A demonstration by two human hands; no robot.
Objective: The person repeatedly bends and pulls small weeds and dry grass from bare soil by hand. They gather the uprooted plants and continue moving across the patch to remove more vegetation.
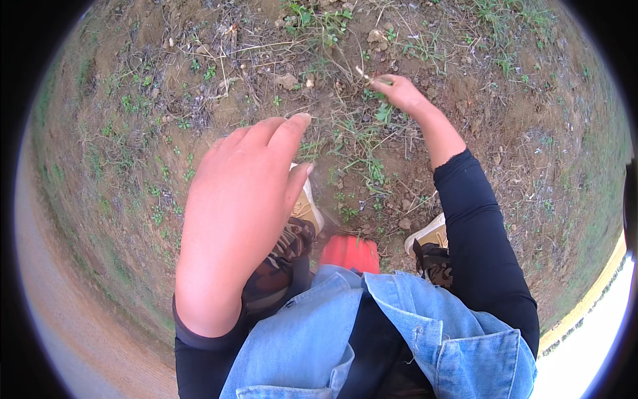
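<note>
Raised close to the camera, my left hand (244, 184) has its back toward me. Its thumb stands apart from the fingers, and nothing shows in it. My right hand (398, 92) reaches farther forward, low over the soil, with its fingers closed around an uprooted weed (362, 74). The weed's pale root end sticks out to the left of the fingers, and green leaves (384, 112) show below the hand. Some blur covers the right fingertips. Bare brown soil (334, 174) with grass and small weeds (369, 159) lies between and beneath both hands.
Two tan lace-up shoes, the left (305, 207) and the right (429, 234), stand on the soil. Between them is a red ribbed object (350, 253), partly hidden by my denim jacket (304, 329). Stones (286, 81), dry stalks and more weeds (319, 22) lie ahead.
</note>
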